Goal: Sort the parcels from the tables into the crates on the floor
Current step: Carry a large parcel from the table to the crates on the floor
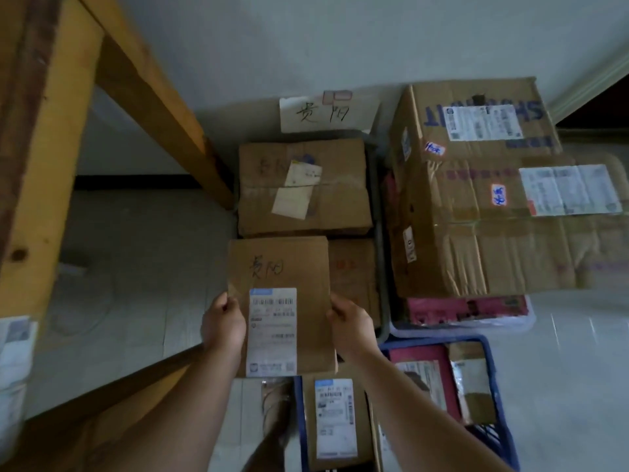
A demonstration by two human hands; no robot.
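I have the cardboard parcel (286, 267) held between both hands. The left grip (223, 323) pinches its left long edge and the right grip (350, 323) pinches the right one, each with its fingers curled round the cardboard, at about the same height on the near half. Neither hand is nearer, so I judge this a two-handed placing.

The parcel's long axis runs straight away from me. Its shipping label is toward me, and the handwritten characters are on the far half. Those characters look the same as the ones on the paper sign (326, 112) against the wall behind the grey crate (381, 233), so I take that crate as the right one.

The parcel hangs over the near left part of the crate. It is just in front of the taped carton (303, 189) that fills the far end, and beside the small carton (352, 270) on the right. I cannot tell whether its underside already touches anything below.

The move ahead turns on one relation: the free spot lies directly under and slightly beyond my hands. I would lower the parcel flat with its long axis unchanged and its far edge close to the taped carton.

The blue crate (500, 73) is not where I point; the blue crate (500, 413) near my right forearm holds other parcels. The wooden table (51, 131) stands to my left.
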